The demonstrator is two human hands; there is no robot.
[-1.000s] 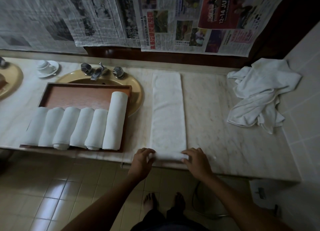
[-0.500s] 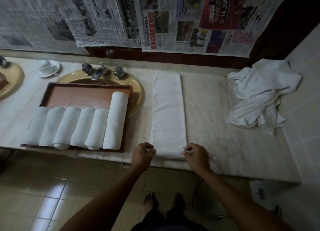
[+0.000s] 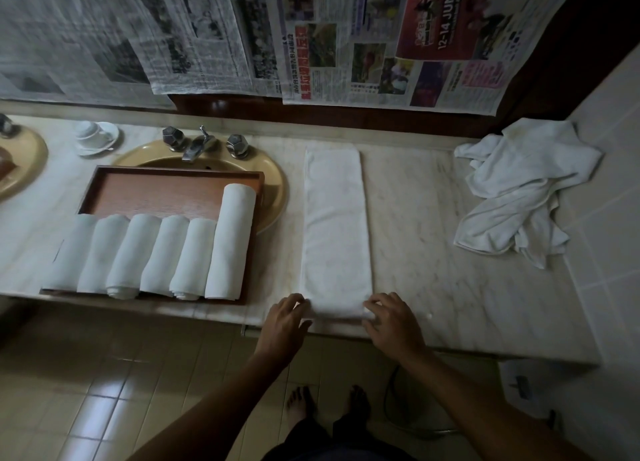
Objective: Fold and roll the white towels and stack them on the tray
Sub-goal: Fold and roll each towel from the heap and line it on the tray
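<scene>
A white towel [image 3: 335, 225] folded into a long narrow strip lies on the marble counter, running away from me. Its near end is turned over into a small roll at the counter's front edge. My left hand [image 3: 284, 325] holds the roll's left end with curled fingers. My right hand [image 3: 393, 322] holds its right end the same way. A wooden tray [image 3: 166, 190] over the sink carries several rolled white towels [image 3: 156, 256] side by side along its near part.
A heap of loose white towels [image 3: 519, 190] lies at the counter's right end by the tiled wall. The sink taps [image 3: 201, 143] and a cup on a saucer [image 3: 95, 136] stand at the back left. Newspaper covers the wall behind.
Both hands lifted briefly at the towel's near corners half a second ago, then came back down on the near end, which again shows a small roll.
</scene>
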